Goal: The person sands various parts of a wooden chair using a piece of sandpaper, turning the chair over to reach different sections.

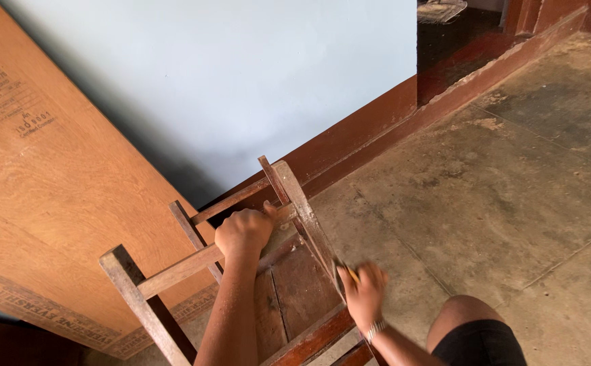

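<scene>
Two hands, left (243,232), right (363,293), on stool (173,271)

Soft daylight is filling the scene evenly; the plywood sheet (51,190) is casting a diagonal shadow on the wall (241,74), and the right hand (363,295) is blurring slightly.

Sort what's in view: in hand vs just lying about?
In hand:
- wooden stool, overturned, legs up
- left hand gripping its rail
- right hand at a leg, holding what looks like a pencil

Lying about:
- plywood sheet leaning on the wall
- concrete floor
- dark doorway
</scene>
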